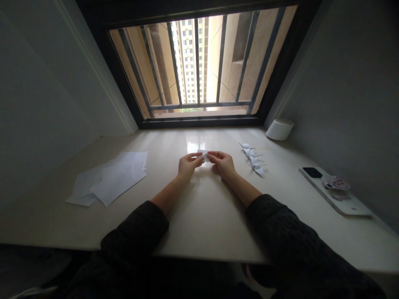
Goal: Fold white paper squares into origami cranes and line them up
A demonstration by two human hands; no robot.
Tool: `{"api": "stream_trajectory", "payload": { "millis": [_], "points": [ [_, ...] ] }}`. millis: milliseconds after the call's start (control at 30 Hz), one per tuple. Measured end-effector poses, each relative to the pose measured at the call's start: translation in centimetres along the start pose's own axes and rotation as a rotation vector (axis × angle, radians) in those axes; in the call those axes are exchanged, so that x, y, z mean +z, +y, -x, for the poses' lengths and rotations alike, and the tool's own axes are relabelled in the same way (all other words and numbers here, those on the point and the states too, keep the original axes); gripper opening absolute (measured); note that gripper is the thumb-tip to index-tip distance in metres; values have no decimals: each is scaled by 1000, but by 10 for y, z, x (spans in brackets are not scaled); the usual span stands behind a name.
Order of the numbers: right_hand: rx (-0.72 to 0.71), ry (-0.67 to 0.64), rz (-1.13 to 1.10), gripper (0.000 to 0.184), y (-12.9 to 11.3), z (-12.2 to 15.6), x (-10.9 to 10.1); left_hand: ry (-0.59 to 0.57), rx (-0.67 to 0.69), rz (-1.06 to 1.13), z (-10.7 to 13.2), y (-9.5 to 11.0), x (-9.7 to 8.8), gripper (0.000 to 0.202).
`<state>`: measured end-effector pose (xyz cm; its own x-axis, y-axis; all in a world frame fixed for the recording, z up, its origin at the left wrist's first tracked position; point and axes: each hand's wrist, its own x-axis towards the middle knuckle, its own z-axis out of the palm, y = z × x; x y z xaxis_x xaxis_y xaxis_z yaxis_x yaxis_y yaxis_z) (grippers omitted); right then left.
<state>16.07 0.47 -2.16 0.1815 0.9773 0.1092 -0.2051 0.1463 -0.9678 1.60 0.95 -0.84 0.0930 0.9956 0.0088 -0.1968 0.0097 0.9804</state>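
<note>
Between my two hands is a small folded piece of white paper (204, 153), held just above the pale windowsill top. My left hand (189, 164) pinches its left side with thumb and forefinger. On the other side, my right hand (222, 162) pinches the paper too, fingertips close to the left ones. The fingers cover much of the paper, so its exact folded shape is hidden. To the right of my right hand, several white folded paper cranes (253, 158) stand in a row. Loose white paper sheets (120, 176) lie overlapping on the left.
A white phone (339, 197) with a cartoon grip on its back lies at the right. Behind it, a white rounded container (279, 129) leans near the wall. A dark-framed barred window (199, 121) closes off the back. The pale sill's front edge (205, 258) runs below my forearms.
</note>
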Motion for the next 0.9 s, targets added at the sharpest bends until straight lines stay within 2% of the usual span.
{"api": "stream_trajectory", "payload": {
  "millis": [167,367,633,900],
  "points": [
    [70,-60,13,49,1,-2,-2,-4,32,7,-3,-4,-1,45],
    [136,-5,-111,50,4,-9,-5,-42,19,16,-5,-3,-3,42],
    [160,22,-109,43,5,-10,-2,-40,-40,85,-5,-2,-4,46],
    [154,49,-134,37,7,-11,-2,-25,-49,100,-4,-1,-3,63]
  ]
}}
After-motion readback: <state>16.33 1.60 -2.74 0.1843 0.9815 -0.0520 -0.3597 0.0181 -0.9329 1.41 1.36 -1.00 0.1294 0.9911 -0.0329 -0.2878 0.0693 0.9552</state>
